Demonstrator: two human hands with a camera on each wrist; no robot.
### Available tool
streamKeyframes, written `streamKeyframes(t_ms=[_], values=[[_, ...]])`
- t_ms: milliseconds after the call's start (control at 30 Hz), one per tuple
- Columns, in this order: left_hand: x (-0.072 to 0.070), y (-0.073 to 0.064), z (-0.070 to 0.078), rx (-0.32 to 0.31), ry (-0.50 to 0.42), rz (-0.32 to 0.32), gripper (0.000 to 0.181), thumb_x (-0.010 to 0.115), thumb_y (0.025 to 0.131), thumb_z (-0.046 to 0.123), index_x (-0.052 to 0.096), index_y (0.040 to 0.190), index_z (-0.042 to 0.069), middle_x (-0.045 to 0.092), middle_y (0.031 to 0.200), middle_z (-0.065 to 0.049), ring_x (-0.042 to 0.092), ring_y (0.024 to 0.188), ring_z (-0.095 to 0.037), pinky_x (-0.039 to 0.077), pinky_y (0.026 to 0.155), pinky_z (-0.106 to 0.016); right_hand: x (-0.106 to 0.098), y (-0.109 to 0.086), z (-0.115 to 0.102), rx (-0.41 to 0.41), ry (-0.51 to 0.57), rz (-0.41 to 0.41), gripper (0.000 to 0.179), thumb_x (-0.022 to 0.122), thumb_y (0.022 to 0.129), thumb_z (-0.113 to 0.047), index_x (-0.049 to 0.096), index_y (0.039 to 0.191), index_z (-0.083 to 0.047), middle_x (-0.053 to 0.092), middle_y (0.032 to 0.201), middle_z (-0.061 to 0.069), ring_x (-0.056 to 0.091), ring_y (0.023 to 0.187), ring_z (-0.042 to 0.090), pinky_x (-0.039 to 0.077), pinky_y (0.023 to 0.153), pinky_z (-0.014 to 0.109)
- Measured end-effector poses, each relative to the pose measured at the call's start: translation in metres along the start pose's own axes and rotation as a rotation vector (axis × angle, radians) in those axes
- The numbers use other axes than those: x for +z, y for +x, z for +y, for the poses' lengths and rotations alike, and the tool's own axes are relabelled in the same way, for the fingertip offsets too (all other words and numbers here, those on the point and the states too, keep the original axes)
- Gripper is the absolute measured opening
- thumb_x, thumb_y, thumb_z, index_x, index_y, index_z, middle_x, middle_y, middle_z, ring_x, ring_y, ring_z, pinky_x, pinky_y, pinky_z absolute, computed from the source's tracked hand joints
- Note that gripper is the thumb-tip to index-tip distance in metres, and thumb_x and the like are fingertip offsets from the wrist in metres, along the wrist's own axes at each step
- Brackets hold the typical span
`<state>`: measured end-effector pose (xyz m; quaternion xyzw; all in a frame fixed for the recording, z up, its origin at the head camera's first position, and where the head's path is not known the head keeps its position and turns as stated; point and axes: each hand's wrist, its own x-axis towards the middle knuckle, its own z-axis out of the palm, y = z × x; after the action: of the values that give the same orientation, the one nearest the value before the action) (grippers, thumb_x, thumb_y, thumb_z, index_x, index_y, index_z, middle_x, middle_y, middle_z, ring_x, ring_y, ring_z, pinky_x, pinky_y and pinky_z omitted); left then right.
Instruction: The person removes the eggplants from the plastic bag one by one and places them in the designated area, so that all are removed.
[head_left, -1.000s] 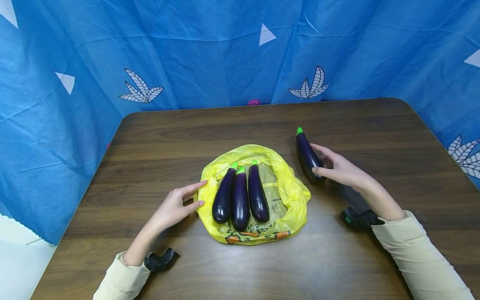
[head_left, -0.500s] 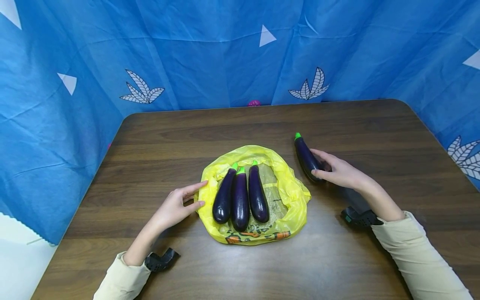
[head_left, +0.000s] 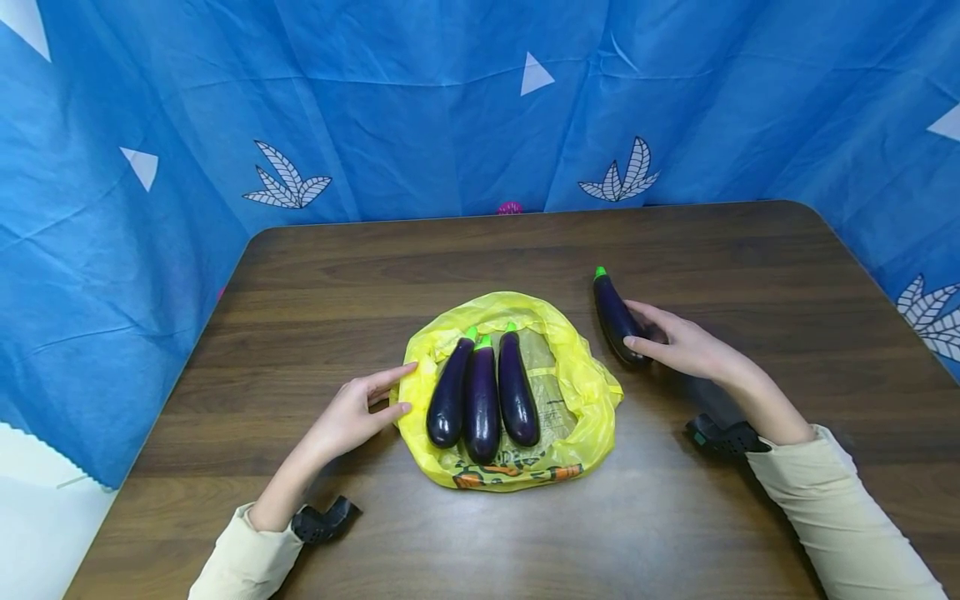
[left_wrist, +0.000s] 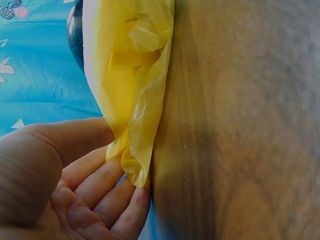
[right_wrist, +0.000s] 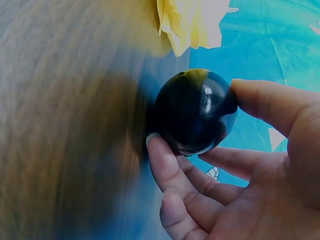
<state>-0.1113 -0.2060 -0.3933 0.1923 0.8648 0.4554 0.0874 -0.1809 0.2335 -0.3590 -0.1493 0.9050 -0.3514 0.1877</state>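
A yellow plastic bag point(head_left: 592, 383) lies on the table with its mouth spread wide and its rim rolled down. Inside it, 3 dark purple eggplants point(head_left: 482, 404) lie side by side, green stem ends pointing away from me. My left hand point(head_left: 348, 417) holds the bag's left side between thumb and fingers; the left wrist view shows the crumpled yellow plastic point(left_wrist: 145, 100) there. To the right of the bag, my right hand point(head_left: 686, 342) grips another eggplant point(head_left: 613, 312) near its thick end. In the right wrist view, thumb and fingers surround that round end point(right_wrist: 192, 110).
The brown wooden table point(head_left: 487, 550) has rounded far corners. A blue patterned curtain point(head_left: 450, 108) hangs behind it and at both sides. Each wrist wears a black camera mount point(head_left: 326, 521).
My right hand and its eggplant have shifted slightly toward me. The left hand stays on the bag, and the eggplants inside have not moved.
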Motion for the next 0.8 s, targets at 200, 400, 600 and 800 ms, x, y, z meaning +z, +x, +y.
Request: streamKeyframes(t_ms=[200,400,600,800], values=[[0.0004,0.0005,0.0002,-0.020,0.006,0.001,0.052,0.068,0.086,0.005,0.049,0.134,-0.002,0.050,0.133,-0.015,0.047,0.120,-0.028,0.042,0.095,-0.038,-0.0028,-0.0008,0.0006,0.031,-0.029,0.001,0.067,0.049,0.097,-0.037,0.022,0.146,0.001,0.036,0.134,0.032,0.041,0.114,0.044,0.046,0.084,0.056],[0.0006,0.0006,0.0018,-0.022,0.000,-0.002,0.052,0.067,0.086,0.004,0.049,0.134,-0.002,0.050,0.133,-0.015,0.047,0.120,-0.028,0.042,0.096,-0.038,-0.0058,-0.0026,0.0025,0.023,-0.035,0.001,0.065,0.048,0.098,-0.035,0.024,0.145,0.002,0.040,0.129,0.032,0.052,0.096,0.036,0.052,0.072,0.043],[0.0008,0.0005,0.0028,-0.011,-0.006,0.002,0.050,0.067,0.087,0.004,0.049,0.133,-0.004,0.050,0.133,-0.017,0.047,0.121,-0.030,0.041,0.097,-0.040,-0.0075,-0.0038,0.0031,0.016,-0.026,-0.001,0.065,0.050,0.098,-0.033,0.024,0.145,0.003,0.044,0.122,0.030,0.055,0.080,0.027,0.053,0.064,0.035],[0.0006,0.0001,0.0027,-0.015,-0.010,-0.001,0.050,0.066,0.087,0.005,0.049,0.133,-0.003,0.050,0.133,-0.016,0.046,0.121,-0.030,0.040,0.097,-0.040,-0.0078,-0.0040,0.0021,0.027,-0.062,0.004,0.067,0.050,0.097,-0.036,0.024,0.145,0.003,0.043,0.124,0.031,0.052,0.092,0.036,0.052,0.071,0.042]])
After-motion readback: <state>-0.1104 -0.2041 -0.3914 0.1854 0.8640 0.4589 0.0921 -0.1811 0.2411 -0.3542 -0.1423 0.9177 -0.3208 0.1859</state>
